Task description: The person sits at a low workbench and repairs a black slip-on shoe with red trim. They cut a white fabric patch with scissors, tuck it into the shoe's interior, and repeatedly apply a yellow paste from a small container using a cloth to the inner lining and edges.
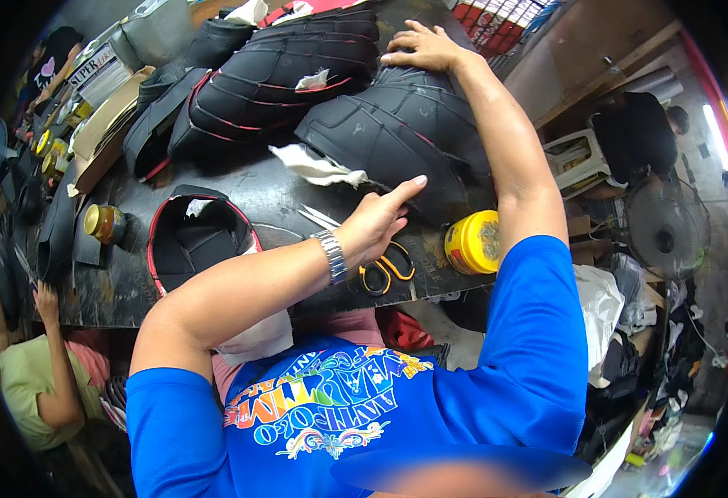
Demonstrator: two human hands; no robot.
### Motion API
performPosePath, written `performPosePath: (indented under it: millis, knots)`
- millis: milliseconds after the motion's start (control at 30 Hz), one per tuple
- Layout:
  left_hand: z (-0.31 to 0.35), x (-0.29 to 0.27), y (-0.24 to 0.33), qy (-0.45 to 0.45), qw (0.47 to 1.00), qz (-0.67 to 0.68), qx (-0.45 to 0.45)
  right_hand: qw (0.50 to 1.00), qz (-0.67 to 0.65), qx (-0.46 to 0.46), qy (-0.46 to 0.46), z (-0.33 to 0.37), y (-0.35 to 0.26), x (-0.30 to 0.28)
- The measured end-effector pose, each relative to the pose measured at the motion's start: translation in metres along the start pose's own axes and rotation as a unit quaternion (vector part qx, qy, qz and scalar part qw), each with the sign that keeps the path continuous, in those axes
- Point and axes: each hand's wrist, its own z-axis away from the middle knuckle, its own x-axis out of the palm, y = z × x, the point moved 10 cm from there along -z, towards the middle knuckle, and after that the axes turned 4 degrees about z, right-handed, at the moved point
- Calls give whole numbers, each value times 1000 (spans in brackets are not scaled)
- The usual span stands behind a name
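A black padded fabric shell with ridged seams [381,124] lies on the dark worktable in front of me. My right hand [422,47] is open, fingers spread over the shell's far end. My left hand [381,220], with a metal watch at the wrist, is at its near edge. Its thumb stretches along the black fabric, apart from the partly curled fingers. A torn white scrap [318,166] sticks out at the shell's left side. Scissors with orange and black handles [376,278] lie partly beneath my left hand. A yellow tub [468,242] stands beside my right forearm.
Black padded shells with red piping [273,83] are piled at the far left. Nearer lies an open black piece with red edging [155,241]. A yellow-lidded jar [104,224] stands left. Another person [48,382] works there. A fan [667,236] and chair [576,158] stand right.
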Motion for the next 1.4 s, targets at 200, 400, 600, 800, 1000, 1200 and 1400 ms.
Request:
performPosePath:
  millis: [200,400,600,800,1000,1200,1400]
  knots:
    - [-15,12,-1,46,998,45,4,989,51,-8,-139,-11,-33,-2]
    - [-25,36,23,-23,971,224,77,981,7,-9,-193,24,-58,-12]
    - [-20,37,32,-21,950,281,137,987,-4,-75,-143,63,-99,-39]
    - [30,63,57,-63,952,257,154,989,84,-105,59,117,-137,-137]
    - [108,76,158,-162,909,170,344,985,2,-108,135,133,-191,-267]
    - [172,-16,280,-122,843,41,523,905,116,-244,328,72,-310,-354]
    - [168,-185,303,74,899,50,430,941,67,-202,263,-53,-379,-282]
